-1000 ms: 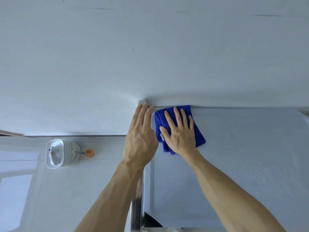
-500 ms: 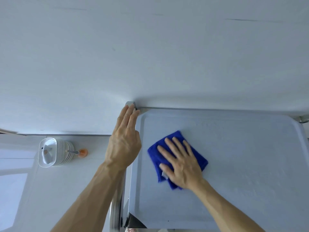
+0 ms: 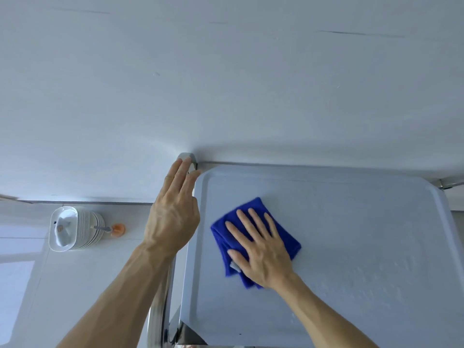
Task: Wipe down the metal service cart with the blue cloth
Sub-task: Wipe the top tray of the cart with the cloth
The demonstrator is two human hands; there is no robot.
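The right hand [image 3: 263, 252] lies open, palm flat on the folded blue cloth [image 3: 253, 237] near the cart [image 3: 351, 222] top's far left corner. The left hand [image 3: 173, 217] rests open on the left rail [image 3: 187, 158]. Advised: even pressure, overlapping strokes reaching the raised rim.

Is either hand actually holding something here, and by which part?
Neither closes a grip. The right hand lies flat, pressing the blue cloth onto the cart top; the left hand rests open on the handle rail.
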